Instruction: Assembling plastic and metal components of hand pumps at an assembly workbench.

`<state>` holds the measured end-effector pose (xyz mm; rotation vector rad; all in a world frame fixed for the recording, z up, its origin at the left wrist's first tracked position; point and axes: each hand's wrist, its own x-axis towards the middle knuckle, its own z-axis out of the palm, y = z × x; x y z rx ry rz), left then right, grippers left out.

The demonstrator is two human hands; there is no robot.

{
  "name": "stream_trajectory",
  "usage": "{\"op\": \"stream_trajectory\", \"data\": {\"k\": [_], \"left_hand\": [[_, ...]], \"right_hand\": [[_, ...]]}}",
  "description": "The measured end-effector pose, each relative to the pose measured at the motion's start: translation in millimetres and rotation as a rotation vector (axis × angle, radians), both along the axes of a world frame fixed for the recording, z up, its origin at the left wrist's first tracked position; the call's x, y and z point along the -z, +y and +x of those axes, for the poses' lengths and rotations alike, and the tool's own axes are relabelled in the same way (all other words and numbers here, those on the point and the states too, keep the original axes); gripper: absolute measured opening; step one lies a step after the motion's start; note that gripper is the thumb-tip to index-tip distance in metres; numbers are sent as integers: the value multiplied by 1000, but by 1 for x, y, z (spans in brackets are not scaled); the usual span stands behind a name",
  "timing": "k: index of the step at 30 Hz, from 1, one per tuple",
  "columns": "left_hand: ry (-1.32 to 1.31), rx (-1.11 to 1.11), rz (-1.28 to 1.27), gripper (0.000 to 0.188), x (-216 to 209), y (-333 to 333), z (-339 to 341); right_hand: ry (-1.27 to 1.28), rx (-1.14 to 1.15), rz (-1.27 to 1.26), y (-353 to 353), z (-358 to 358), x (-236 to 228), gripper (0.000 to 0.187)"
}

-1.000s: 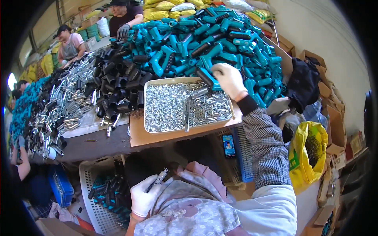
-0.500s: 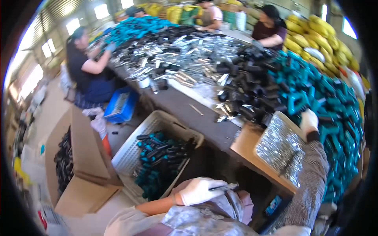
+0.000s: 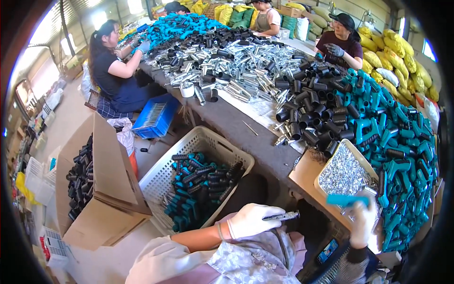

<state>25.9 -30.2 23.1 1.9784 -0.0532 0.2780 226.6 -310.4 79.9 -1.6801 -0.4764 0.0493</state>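
My left hand (image 3: 254, 221), in a white glove, is closed around a slim metal part (image 3: 284, 216) with a dark tip that pokes out past the fingers above my lap. To its right my right hand (image 3: 362, 221), also gloved in white and smeared by motion, grips a teal plastic handle (image 3: 346, 200). That handle is held level in front of a cream tray (image 3: 323, 185) full of small shiny metal pieces. Beyond the hand, a large heap of teal plastic handles (image 3: 402, 175) covers the right side of the table.
Black sleeves (image 3: 312, 102) and metal tubes (image 3: 246, 61) are piled across the table (image 3: 227, 113). A white perforated basket (image 3: 153, 184) holds teal and black handles. An open carton (image 3: 116, 165) stands left, a blue crate (image 3: 153, 118) behind it. Several people sit around the table.
My right hand has come back from the teal heap toward me, now carrying a teal handle. My left hand keeps its metal part. The view has shifted slightly.
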Motion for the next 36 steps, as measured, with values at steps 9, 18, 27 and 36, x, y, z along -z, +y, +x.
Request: {"op": "stream_trajectory", "data": {"k": [9,18,27,36], "left_hand": [[-23,179,177,35,-6,-9,-12],[72,359,242,36,-3,-13,-23],[-10,423,199,48,23,-11,-25],[174,478,341,49,0,-14,-24]], "right_hand": [[454,-163,194,10,-99,42,47],[189,-609,-563,5,-94,39,33],[501,-799,-345,23,-104,54,55],[476,-759,-381,30,-108,32,57]]}}
